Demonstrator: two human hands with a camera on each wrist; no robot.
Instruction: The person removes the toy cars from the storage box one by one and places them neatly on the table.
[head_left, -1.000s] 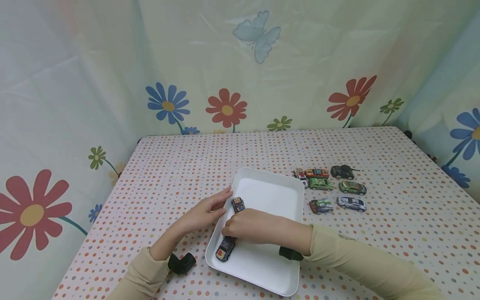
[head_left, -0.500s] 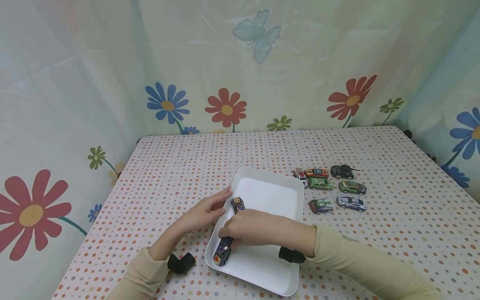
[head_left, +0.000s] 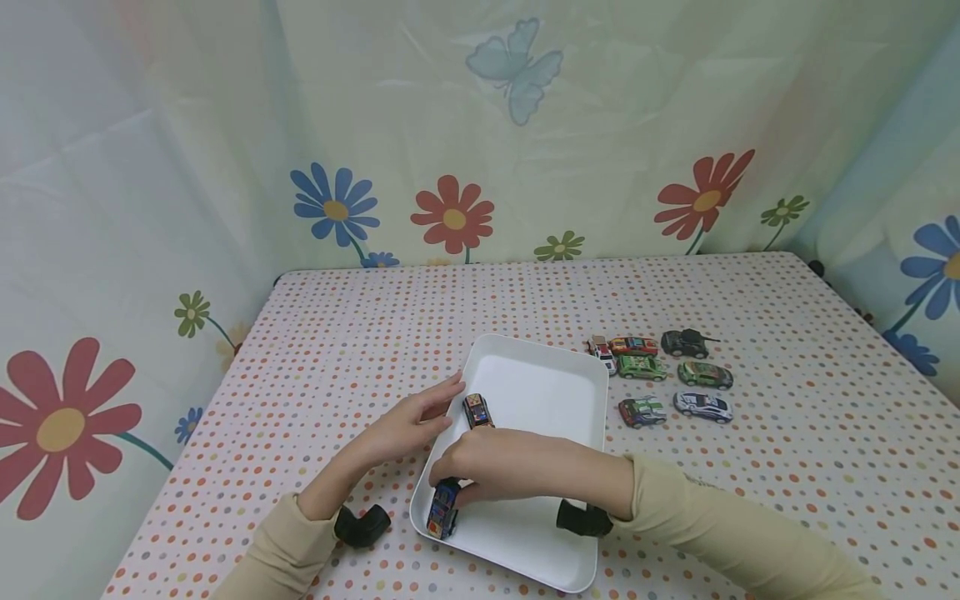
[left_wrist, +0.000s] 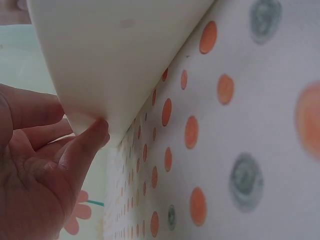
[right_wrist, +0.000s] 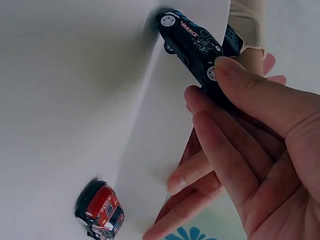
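Note:
My right hand [head_left: 491,462] pinches a black and blue toy car [right_wrist: 192,45] between thumb and fingers. The car's far end is down by the near left corner of the white tray [head_left: 525,543]. Lettering and white wheels show on its side in the right wrist view. A second toy car [head_left: 477,410], red at one end [right_wrist: 102,207], stands farther back along the tray's left side. My left hand [head_left: 401,429] rests against the left rim with its fingers extended. In the left wrist view its thumb [left_wrist: 92,142] lies on the outer wall.
Right of the tray, several toy cars stand on the dotted cloth [head_left: 375,325], among them a green car [head_left: 641,367], a white car [head_left: 702,406] and a dark toy tank [head_left: 685,342]. A flowered curtain [head_left: 600,125] hangs behind the table.
My right hand has drawn the black and blue car slightly toward the near left corner of the tray, turning it more upright in view. My left hand has stayed at the rim.

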